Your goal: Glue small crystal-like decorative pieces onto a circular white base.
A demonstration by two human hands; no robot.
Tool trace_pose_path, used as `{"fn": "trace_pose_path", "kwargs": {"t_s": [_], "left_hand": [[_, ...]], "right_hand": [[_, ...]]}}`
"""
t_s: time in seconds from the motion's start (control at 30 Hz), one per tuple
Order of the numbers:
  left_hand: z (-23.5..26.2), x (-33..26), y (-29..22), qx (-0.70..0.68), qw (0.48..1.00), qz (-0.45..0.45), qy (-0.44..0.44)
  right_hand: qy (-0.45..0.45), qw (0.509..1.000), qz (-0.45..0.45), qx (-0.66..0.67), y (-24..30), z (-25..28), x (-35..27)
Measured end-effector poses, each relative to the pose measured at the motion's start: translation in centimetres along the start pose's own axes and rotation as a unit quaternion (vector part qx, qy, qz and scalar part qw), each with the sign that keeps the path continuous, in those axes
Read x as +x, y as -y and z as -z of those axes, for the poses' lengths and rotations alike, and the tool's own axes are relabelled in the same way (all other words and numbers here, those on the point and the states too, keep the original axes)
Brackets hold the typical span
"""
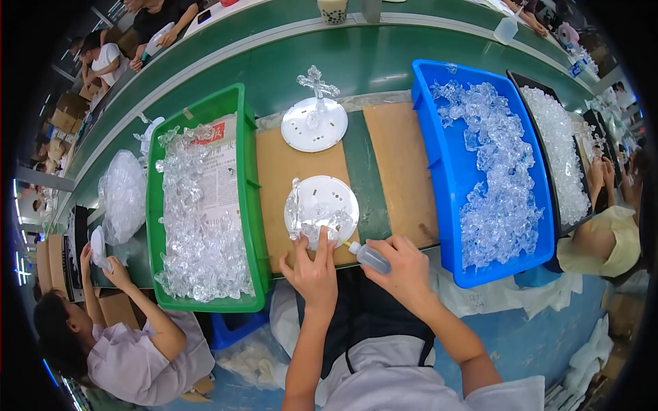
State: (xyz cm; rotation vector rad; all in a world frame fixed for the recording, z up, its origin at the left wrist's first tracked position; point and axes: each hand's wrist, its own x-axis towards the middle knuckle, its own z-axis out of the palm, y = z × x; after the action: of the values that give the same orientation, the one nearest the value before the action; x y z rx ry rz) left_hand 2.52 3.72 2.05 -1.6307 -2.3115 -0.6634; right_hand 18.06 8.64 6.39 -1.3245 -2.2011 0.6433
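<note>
My left hand (312, 274) has its fingertips on a clear plastic piece (295, 209) over the near part of a white round disc (327, 195). The fingers partly hide where that piece rests. In my right hand (408, 274) is a small translucent squeeze bottle (372, 259), tilted so its yellow nozzle (348, 244) points at the clear piece beside my left fingertips. Farther away, a second white disc (298, 130) carries a clear cross-shaped ornament (317, 83) standing upright. Both discs have small slots and lie on brown cardboard (271, 171).
A green tray (251, 205) of clear pieces lined with newspaper stands left; a blue tray (439, 178) with similar pieces stands right. Beyond it sits a black tray (521, 81). Co-workers sit at both sides and across the green bench (274, 61). A lidded cup (333, 10) stands at the back.
</note>
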Motion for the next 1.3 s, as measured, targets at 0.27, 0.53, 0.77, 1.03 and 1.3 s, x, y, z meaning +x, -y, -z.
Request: {"fn": "trace_pose_path", "kwargs": {"t_s": [0.27,0.53,0.77,1.03,1.3], "left_hand": [[0.1,0.1,0.0,0.002,1.000,-0.003,-0.005],[0.0,0.0,0.0,0.006,1.000,-0.004,-0.008],[0.1,0.2,-0.2,0.002,1.000,-0.003,-0.016],[0.0,0.2,-0.4,0.009,1.000,0.002,-0.007],[-0.1,-0.2,-0.4,0.018,1.000,0.016,-0.016]], "right_hand": [[-0.010,1.000,-0.023,-0.005,-0.2,-0.3,0.0],[-0.028,0.999,-0.039,0.017,-0.3,-0.5,0.1],[-0.036,0.998,-0.047,0.026,-0.5,-0.6,0.4],[-0.011,0.999,-0.023,0.030,-0.8,0.0,0.2],[-0.013,0.993,-0.067,0.101,0.5,-0.3,-0.7]]}}
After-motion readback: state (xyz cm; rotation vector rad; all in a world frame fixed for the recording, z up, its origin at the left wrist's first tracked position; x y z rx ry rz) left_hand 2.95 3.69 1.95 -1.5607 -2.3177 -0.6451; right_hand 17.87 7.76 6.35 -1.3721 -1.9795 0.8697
